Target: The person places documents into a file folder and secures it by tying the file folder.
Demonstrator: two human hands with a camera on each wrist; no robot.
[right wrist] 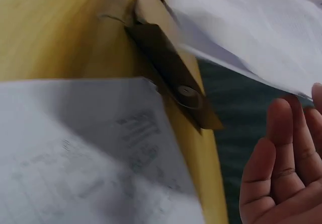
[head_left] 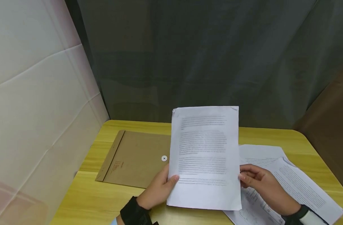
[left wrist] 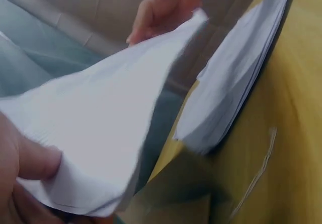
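Observation:
A thin stack of printed white sheets (head_left: 205,156) (left wrist: 100,113) (right wrist: 251,27) is held upright above the yellow wooden table (head_left: 84,200). My left hand (head_left: 167,182) (left wrist: 20,168) grips its lower left edge, thumb on the front. My right hand (head_left: 246,178) (left wrist: 161,7) (right wrist: 282,168) holds the right edge with its fingertips, and the right wrist view shows its palm turned up below the sheets. Both wrists wear black bands.
A brown string-tie envelope (head_left: 135,159) (right wrist: 171,73) lies flat at the left of the table, partly behind the stack. More printed sheets (head_left: 295,184) (left wrist: 236,73) (right wrist: 75,153) lie spread on the right. A dark curtain hangs behind and a pale panel stands on the left.

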